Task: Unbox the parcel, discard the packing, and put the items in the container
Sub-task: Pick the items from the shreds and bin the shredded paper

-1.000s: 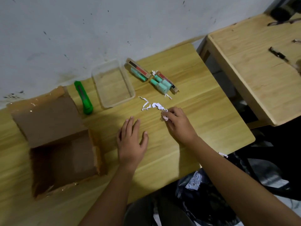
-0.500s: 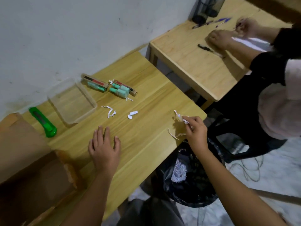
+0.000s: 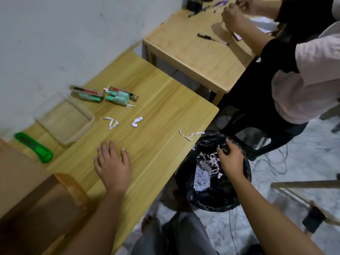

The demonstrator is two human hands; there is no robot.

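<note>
Paper shreds (image 3: 211,162) drop from the loosened right hand (image 3: 230,157) grip over the bin bag (image 3: 239,196); left hand (image 3: 112,164) lies flat, fingers apart, on the counter (image 3: 156,111).

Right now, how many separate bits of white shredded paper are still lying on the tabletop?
4: one by the green items, one beside the clear container, one mid-table, one at the table's edge near the bin. Smaller scraps may be hidden.

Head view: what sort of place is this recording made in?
Probably a plain workroom with shared work tables, not a home kitchen or shop. A bare marked wall backs two small wooden tables, a second person works at the next one, and a bin bag stands on the floor.
</note>
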